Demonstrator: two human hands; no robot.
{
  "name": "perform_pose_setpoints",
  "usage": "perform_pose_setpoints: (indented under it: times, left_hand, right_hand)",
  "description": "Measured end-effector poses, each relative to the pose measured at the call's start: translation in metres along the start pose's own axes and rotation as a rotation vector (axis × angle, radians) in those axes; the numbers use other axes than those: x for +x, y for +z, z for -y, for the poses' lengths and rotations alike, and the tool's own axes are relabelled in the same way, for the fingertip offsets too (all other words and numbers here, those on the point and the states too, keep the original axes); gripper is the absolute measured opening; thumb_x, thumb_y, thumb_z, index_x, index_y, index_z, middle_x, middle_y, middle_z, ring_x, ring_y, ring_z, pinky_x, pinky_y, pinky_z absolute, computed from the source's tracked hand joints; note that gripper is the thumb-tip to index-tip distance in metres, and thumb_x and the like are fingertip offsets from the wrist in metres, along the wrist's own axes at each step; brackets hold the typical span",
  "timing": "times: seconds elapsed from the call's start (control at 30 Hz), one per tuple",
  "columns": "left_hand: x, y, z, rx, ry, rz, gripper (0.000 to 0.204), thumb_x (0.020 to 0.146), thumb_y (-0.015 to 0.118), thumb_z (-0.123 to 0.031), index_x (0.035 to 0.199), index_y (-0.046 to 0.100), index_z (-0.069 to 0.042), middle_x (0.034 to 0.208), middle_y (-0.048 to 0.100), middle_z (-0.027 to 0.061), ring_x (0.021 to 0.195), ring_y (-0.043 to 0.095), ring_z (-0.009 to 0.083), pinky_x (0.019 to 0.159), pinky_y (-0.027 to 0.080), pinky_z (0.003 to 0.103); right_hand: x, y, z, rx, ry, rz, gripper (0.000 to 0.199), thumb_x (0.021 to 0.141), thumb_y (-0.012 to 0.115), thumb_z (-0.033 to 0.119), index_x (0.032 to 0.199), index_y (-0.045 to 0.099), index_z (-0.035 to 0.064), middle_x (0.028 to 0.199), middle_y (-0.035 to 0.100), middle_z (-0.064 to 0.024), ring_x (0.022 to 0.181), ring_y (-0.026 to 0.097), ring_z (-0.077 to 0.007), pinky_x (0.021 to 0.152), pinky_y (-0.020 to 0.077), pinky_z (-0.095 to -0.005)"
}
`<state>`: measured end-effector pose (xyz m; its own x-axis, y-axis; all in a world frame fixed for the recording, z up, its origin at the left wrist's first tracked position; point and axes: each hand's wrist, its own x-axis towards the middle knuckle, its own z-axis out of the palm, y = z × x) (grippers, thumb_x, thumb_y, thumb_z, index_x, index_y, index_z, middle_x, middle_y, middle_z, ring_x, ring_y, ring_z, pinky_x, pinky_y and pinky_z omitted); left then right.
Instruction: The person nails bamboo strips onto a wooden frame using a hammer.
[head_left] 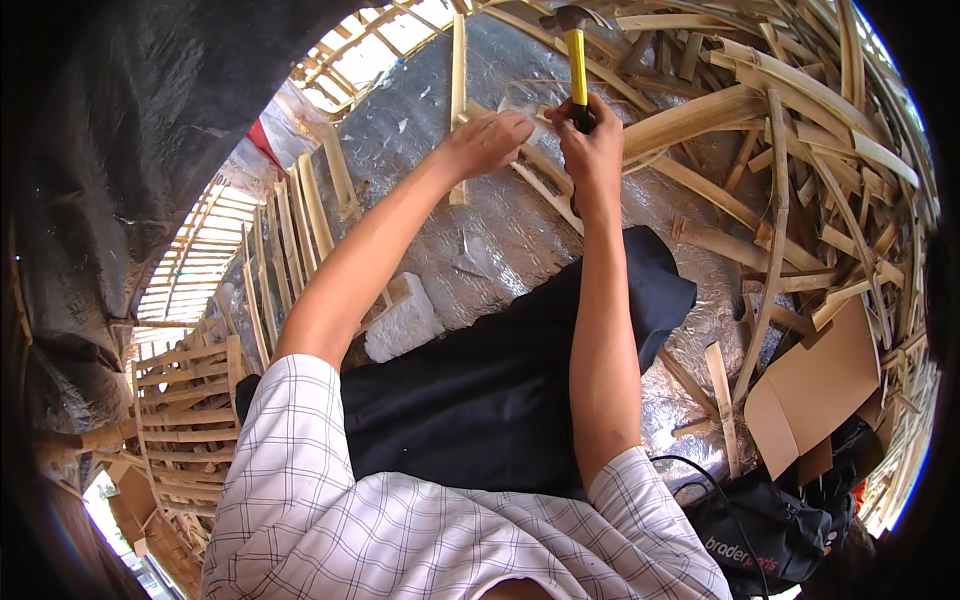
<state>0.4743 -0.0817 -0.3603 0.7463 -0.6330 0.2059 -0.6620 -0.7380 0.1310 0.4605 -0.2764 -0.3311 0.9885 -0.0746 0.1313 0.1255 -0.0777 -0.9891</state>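
My right hand (592, 150) is closed around the dark grip of a hammer (578, 68). Its yellow handle points away from me, with the metal head at the far end. Just to the left, my left hand (487, 142) has its fingers bent and pressed together; whatever they hold is too small to make out. A small clear plastic piece (520, 106) shows beyond the gap between both hands. Below them a bamboo strip (548, 192) lies slantwise, and an upright-running bamboo strip (458, 70) passes beside my left hand.
Silvery sheeting (440, 255) covers the floor. A white rough block (404, 320) lies by my black-clothed leg (480, 390). Split bamboo (700, 120) is heaped at right, above a cardboard piece (815, 390) and a black bag (765, 530). A slatted bamboo panel (185, 420) stands left.
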Motion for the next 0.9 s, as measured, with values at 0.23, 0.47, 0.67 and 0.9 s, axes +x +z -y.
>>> perform_pose_setpoints:
  times: [0.23, 0.47, 0.67, 0.9]
  left_hand:
    - [-0.075, -0.034, -0.025, -0.305, -0.319, -0.103, 0.019, 0.089, 0.067, -0.003, 0.107, 0.063, -0.002, 0.093, 0.065, 0.0082, 0.086, 0.067, 0.0218, 0.075, 0.054, 0.038]
    - [-0.208, -0.096, -0.069, -0.696, -0.729, -0.185, 0.007, 0.093, 0.07, -0.006, 0.097, 0.066, -0.004, 0.095, 0.066, 0.0005, 0.092, 0.062, 0.0095, 0.08, 0.048, 0.028]
    - [-0.305, -0.102, -0.105, -0.948, -0.887, -0.353, 0.007, 0.094, 0.07, -0.007, 0.099, 0.066, -0.005, 0.095, 0.063, -0.0005, 0.091, 0.058, 0.0074, 0.082, 0.046, 0.026]
    - [-0.317, -0.076, -0.121, -0.812, -0.818, -0.452, 0.009, 0.089, 0.074, -0.009, 0.095, 0.069, -0.006, 0.091, 0.066, -0.0008, 0.085, 0.055, 0.0099, 0.078, 0.044, 0.028]
  right_hand:
    - [-0.003, 0.007, 0.002, -0.049, 0.009, 0.069, 0.011, 0.086, 0.063, 0.005, 0.095, 0.068, 0.0014, 0.086, 0.077, -0.0086, 0.076, 0.07, -0.0203, 0.074, 0.0516, -0.0334]
    - [-0.014, 0.019, 0.003, -0.126, -0.069, 0.243, 0.01, 0.089, 0.067, 0.009, 0.093, 0.066, -0.0001, 0.082, 0.075, -0.0089, 0.073, 0.067, -0.0148, 0.071, 0.0505, -0.0318]
    - [-0.041, 0.043, 0.006, -0.112, 0.012, 0.509, 0.006, 0.095, 0.064, 0.009, 0.1, 0.065, 0.0041, 0.084, 0.068, 0.0002, 0.054, 0.041, -0.0019, 0.046, 0.0296, -0.023]
    - [-0.089, 0.064, 0.018, 0.083, 0.322, 0.632, 0.005, 0.098, 0.064, 0.008, 0.099, 0.063, 0.0031, 0.07, 0.053, 0.0048, 0.049, 0.035, -0.0004, 0.041, 0.0232, -0.0218]
